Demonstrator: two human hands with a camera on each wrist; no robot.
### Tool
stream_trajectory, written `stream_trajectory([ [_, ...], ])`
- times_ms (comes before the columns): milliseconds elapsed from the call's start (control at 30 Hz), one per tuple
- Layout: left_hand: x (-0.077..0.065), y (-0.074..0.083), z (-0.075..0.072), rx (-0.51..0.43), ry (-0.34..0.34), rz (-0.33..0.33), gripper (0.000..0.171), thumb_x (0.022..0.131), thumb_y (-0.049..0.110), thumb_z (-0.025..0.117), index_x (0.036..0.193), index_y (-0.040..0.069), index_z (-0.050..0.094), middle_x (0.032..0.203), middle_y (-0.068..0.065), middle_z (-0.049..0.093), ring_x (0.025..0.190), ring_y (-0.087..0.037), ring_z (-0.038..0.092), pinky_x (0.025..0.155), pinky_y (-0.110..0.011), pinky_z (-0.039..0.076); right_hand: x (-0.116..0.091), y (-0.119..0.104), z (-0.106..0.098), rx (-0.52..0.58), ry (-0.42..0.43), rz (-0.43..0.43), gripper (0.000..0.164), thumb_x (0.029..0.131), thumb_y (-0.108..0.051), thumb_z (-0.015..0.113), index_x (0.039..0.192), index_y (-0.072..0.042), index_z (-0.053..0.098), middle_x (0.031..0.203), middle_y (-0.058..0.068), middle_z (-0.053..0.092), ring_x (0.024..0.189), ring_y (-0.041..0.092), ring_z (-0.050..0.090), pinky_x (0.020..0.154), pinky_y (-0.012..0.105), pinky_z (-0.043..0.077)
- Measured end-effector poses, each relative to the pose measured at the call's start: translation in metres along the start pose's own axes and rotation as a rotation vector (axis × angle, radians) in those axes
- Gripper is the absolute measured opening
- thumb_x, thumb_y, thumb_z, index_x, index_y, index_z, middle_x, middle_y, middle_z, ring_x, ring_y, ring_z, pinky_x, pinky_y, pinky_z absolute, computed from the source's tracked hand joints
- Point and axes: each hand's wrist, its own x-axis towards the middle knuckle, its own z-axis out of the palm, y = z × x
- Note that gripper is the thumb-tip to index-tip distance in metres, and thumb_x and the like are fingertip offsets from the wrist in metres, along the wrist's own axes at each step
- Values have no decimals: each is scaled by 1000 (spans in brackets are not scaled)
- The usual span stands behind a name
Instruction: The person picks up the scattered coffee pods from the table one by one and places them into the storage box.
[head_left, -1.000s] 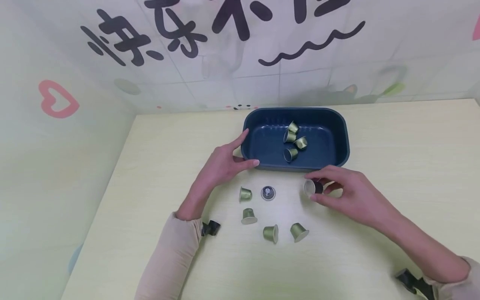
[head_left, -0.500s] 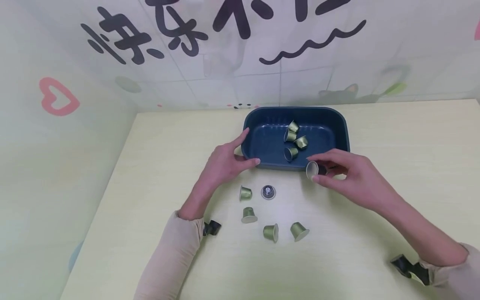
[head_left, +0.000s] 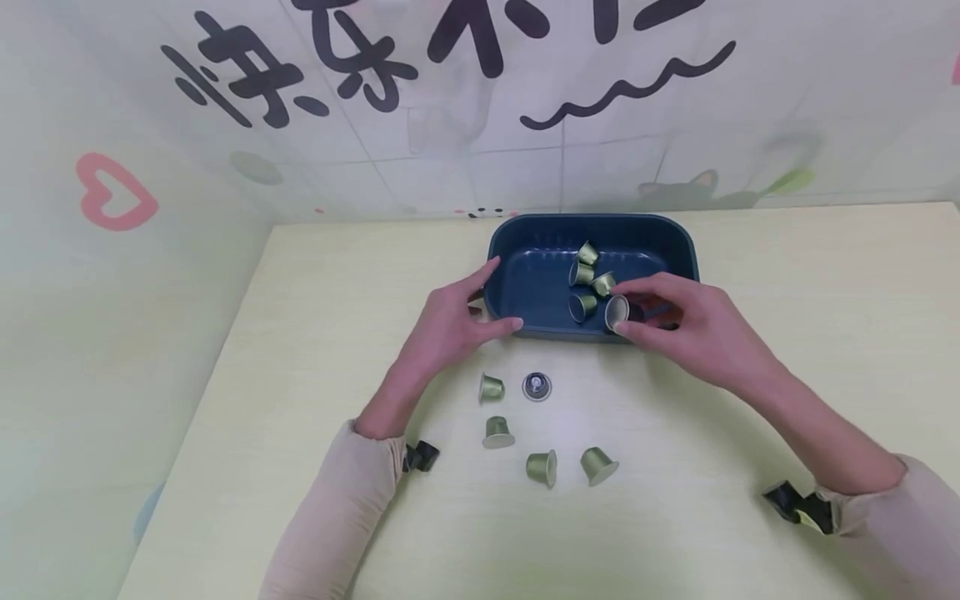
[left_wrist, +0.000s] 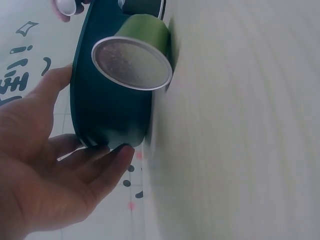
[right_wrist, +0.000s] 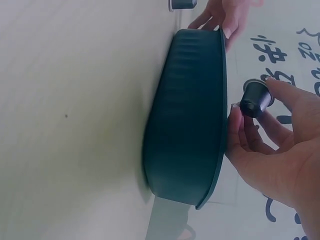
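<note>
My right hand (head_left: pixel 693 329) pinches a dark coffee capsule (right_wrist: pixel 256 97) between thumb and fingertips, its pale lid facing left in the head view. That hand is over the front right part of a dark blue rectangular bin (head_left: pixel 536 335). My left hand (head_left: pixel 456 327) holds the bin's left end, thumb at the front rim and fingers against the end wall (left_wrist: pixel 115 135). Several green capsules, one of them a tipped capsule (head_left: pixel 582 308), lie inside the bin, just left of the held one.
In front of the bin, a dark capsule (head_left: pixel 536 386) stands lid down on the pale wooden table (head_left: pixel 675 533). Several green capsules lie around it, including a green capsule (head_left: pixel 598 465) toward the right. A printed wall covering (head_left: pixel 450 175) rises behind the bin.
My right hand has moved up and forward with the dark capsule, from the table in front of the bin to over its front right part. The left hand stays put.
</note>
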Motion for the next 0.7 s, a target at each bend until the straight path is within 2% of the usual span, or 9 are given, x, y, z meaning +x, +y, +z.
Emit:
stream_trajectory([
  [67, 0, 0, 0, -17, 6, 0, 88, 82, 39, 82, 155, 18, 37, 144, -12, 53, 111, -23, 66, 88, -32, 53, 4, 1, -1, -4, 1, -6, 36, 92, -25, 74, 126, -15, 68, 115, 2, 67, 95, 17, 65, 76, 11, 48],
  [100, 0, -1, 0, -27, 5, 0, 88, 82, 38, 82, 155, 17, 37, 149, -12, 48, 113, -24, 65, 91, -33, 53, 5, 1, -1, -10, 0, -6, 36, 92, -24, 74, 126, -15, 68, 115, 2, 67, 94, 17, 65, 76, 12, 48],
  [433, -3, 3, -2, -38, -5, -4, 89, 82, 37, 82, 155, 15, 36, 152, -10, 44, 111, -26, 67, 92, -33, 53, 19, 4, -5, -43, -7, 89, 37, 92, -22, 73, 127, -14, 67, 120, 7, 66, 97, 23, 67, 74, 18, 50],
  [567, -4, 4, -2, -40, -13, -14, 90, 82, 37, 82, 155, 15, 35, 153, -10, 43, 113, -25, 66, 92, -33, 53, 24, 5, -6, -67, -18, 108, 36, 91, -18, 73, 127, -13, 67, 120, 9, 66, 99, 25, 68, 81, 31, 55],
  [700, -5, 6, -3, -30, -18, -23, 90, 83, 38, 82, 155, 16, 34, 153, -9, 43, 112, -24, 66, 91, -32, 53, 30, 7, -7, -75, -33, 107, 37, 92, -17, 73, 128, -11, 66, 121, 11, 65, 101, 27, 68, 85, 43, 55],
])
